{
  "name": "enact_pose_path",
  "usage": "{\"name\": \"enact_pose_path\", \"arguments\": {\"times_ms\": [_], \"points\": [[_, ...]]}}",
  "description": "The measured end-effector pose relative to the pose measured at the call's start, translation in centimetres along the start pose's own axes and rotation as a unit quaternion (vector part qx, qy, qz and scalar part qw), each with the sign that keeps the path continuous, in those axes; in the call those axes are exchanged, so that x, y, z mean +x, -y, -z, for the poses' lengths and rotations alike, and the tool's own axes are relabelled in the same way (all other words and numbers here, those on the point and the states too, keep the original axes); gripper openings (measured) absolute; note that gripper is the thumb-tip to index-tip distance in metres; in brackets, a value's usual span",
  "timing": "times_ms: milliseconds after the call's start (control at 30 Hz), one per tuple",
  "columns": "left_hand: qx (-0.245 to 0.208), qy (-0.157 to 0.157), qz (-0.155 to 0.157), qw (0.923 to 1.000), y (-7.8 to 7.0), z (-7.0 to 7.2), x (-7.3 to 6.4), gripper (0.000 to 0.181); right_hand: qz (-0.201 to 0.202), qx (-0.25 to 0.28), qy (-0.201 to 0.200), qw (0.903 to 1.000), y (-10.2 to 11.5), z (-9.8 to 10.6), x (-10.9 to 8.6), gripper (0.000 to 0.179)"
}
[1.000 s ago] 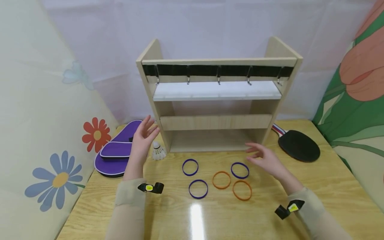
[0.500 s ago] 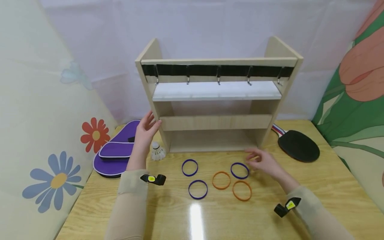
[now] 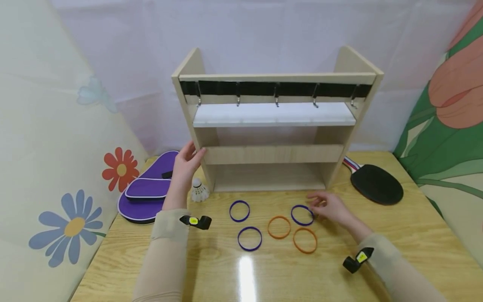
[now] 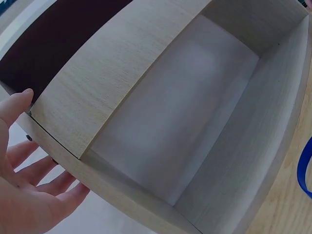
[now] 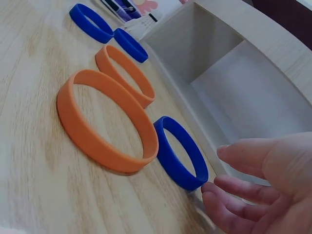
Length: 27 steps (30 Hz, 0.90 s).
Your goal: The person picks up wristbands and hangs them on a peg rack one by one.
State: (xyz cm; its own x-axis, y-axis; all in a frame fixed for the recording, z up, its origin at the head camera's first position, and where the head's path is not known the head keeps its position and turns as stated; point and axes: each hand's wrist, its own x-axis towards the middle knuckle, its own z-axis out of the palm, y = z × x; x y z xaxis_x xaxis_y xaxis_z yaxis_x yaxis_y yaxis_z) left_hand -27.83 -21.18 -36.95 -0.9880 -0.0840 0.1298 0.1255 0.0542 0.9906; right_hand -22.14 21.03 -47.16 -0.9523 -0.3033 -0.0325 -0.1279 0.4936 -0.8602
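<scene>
My left hand [image 3: 185,165] holds the left side panel of a wooden shelf rack [image 3: 271,154]. In the left wrist view its thumb [image 4: 19,105] lies over the panel's front edge, while the other fingers are against the outer side. My right hand [image 3: 331,207] is low over the table beside the nearest blue wristband [image 5: 170,165]. In the right wrist view a fingertip meets that band's end, and the thumb stands apart from it. Two orange wristbands [image 3: 305,252] lie just left of this hand. Two more blue wristbands [image 3: 249,250] are farther left.
Several metal hooks [image 3: 277,100] hang in a row from the rack's black strip. A purple paddle case [image 3: 145,191] and a shuttlecock [image 3: 199,192] sit to the rack's left. A black table tennis paddle [image 3: 376,184] lies to its right on the wooden table [image 3: 215,268].
My left hand has moved right and taken hold of the rack's side panel. My right hand has come down to the nearest blue wristband. The wristbands lie as before.
</scene>
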Motion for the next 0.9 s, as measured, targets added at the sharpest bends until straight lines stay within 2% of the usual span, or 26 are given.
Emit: {"name": "enact_pose_path", "arguments": {"times_ms": [433,733,900], "points": [[0.005,-0.002,0.017,0.9998,0.10,-0.35,0.03,0.058,-0.002,-0.025,0.004,0.9997,-0.72,-0.21,0.02,0.033],[-0.026,0.007,0.050,0.9984,0.06,-0.23,-0.04,0.061,-0.002,-0.053,0.001,0.9986,-0.69,-0.34,0.12,0.030],[-0.057,0.010,0.056,0.9968,0.27,-0.36,-0.08,0.061,-0.011,-0.073,0.001,0.9973,-0.60,-0.38,0.10,0.030]]}}
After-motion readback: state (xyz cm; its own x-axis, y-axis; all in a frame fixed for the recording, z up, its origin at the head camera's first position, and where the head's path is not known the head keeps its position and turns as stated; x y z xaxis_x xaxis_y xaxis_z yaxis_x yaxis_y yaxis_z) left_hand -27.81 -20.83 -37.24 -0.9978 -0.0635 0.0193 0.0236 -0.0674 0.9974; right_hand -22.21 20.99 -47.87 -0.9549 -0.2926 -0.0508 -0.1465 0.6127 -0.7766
